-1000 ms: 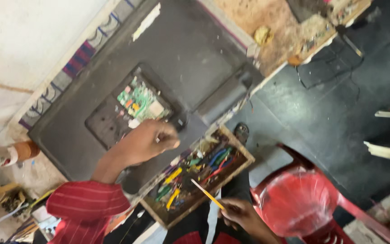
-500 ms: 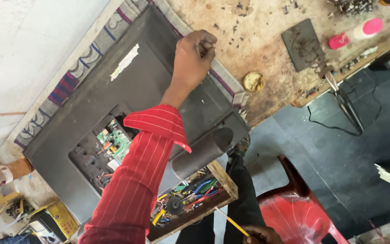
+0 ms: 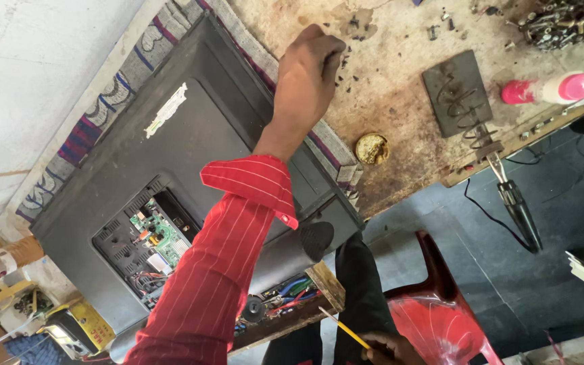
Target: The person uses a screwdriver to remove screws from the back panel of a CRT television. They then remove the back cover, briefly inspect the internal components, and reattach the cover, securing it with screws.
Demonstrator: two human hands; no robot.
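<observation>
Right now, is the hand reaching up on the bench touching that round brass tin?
Apart. The head view shows the left hand up by the television's top edge, with bare stained benchtop plainly between it and the brass tin.

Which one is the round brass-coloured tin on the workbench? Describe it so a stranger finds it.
Start at the stained wooden workbench. Near its front edge, just beyond the corner of the grey television back panel, sits the round brass-coloured tin. It alone there is round and golden.

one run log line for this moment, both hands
left hand: reaching over television back panel, fingers bunched above stained workbench | right hand: low by red chair, holding yellow-handled screwdriver
</observation>
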